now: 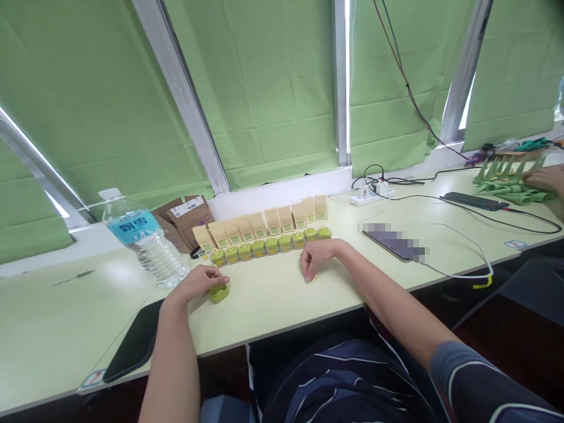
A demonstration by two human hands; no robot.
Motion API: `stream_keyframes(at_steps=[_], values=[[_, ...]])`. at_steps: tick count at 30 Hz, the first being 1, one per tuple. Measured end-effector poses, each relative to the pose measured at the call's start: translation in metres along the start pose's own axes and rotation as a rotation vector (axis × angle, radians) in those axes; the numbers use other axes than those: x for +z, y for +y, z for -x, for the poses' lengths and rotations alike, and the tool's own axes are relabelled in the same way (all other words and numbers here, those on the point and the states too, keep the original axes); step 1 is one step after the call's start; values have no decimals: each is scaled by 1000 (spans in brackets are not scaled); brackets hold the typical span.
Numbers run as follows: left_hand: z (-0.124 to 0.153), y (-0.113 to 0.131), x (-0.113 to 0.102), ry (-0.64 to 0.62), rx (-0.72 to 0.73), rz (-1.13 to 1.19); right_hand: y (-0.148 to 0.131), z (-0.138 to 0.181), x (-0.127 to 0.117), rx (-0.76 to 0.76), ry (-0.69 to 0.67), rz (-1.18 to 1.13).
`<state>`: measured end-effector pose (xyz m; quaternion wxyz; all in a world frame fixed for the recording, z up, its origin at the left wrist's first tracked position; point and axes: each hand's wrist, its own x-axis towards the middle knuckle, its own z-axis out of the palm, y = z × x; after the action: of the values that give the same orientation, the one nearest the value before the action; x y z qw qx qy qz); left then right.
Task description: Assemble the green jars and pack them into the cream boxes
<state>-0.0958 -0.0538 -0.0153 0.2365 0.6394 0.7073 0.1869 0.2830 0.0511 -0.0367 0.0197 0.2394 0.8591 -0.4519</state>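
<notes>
My left hand is at the left part of the table, its thumb and fingers closed on the edge of a small green plastic case with a hollow in its face. Farther right, my right hand is in a pinch close to the tabletop. A small yellow piece shows at its fingertips; its exact kind is too small to make out. Behind both hands runs a row of several small green cases with clear lower parts. Folded kraft paper packets stand in a line right behind them.
A large water bottle, a cardboard box and a dark phone are on the left. To the right lie a charging phone, a power strip, another phone and green cones near another person's hand.
</notes>
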Motion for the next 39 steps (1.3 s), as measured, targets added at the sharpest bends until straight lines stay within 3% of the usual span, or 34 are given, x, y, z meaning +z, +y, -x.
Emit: stream_keyframes(at_steps=[3,8,12,15,19,23,26,32,39], values=[[4,-2,-5,23,14,4,0,0,-1,-2,-5,-6],[14,-10,-11,-116,60,-2,-5,0,-3,39,-32,31],[13,-2,-12,-96,73,-73,-6,0,-2,41,-27,39],[4,23,-8,-47,158,-89,-5,1,-1,19,-25,25],[-14,76,11,3,324,-71,-1,1,0,-5,19,14],[-29,131,46,-191,449,8,5,-6,0,-17,154,18],[-37,152,70,-308,508,75,10,-12,0,-16,276,59],[-51,133,95,-460,384,433,13,-13,2,8,381,24],[-70,107,112,-389,216,752,11,-13,5,-20,427,-109]])
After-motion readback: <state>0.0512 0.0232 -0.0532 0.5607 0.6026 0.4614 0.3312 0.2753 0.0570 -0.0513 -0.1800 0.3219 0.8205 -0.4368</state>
